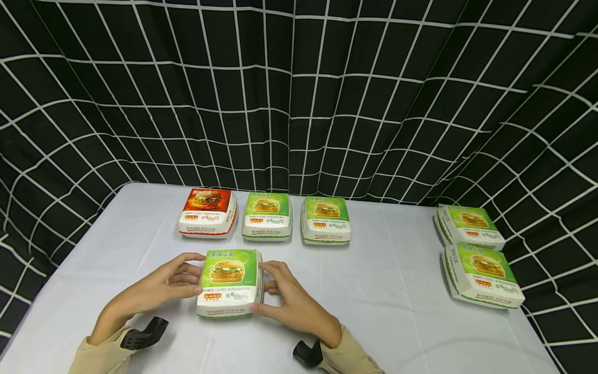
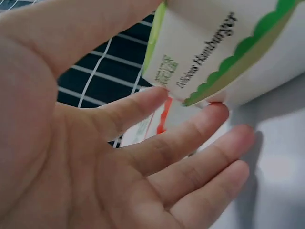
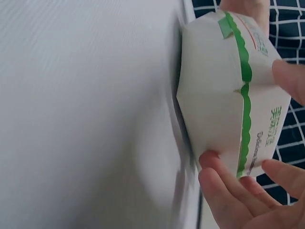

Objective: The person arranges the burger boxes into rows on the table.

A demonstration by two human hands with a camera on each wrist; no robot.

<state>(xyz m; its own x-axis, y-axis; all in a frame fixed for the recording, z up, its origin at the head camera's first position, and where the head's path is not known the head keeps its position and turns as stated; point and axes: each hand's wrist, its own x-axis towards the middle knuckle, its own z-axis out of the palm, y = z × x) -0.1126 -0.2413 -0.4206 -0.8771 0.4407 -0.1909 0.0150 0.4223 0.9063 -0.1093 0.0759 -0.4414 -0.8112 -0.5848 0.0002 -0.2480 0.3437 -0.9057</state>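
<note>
- The left grip (image 1: 161, 284) holds the left side of a closed green burger box (image 1: 229, 283), thumb at its near corner, fingers (image 2: 174, 143) spread and loosely bent, one tip at the lower edge.
- The right grip (image 1: 293, 304) spans the right side about as widely, thumb at the near corner and fingers along the face; neither grip has hold of anything else.
- The held box lies directly between the two, to the right of the left grip and to the left of the right one; both touch it, so neither hand is nearer.
- It looks almost square from above, with no clear long axis, its printed top facing up and turned only slightly.
- It is low over the near left part of the worktop (image 1: 383, 317); whether its base bears fully on the cloth, I cannot tell.
- Just beyond it stand a red burger box (image 1: 208, 213) and the middle green box (image 1: 267, 216), with the row-end green box (image 1: 325, 221) further right.
- The far corner box (image 1: 469, 227) and the near corner box (image 1: 483, 275) sit close together well to the right, on the right grip's side.
</note>
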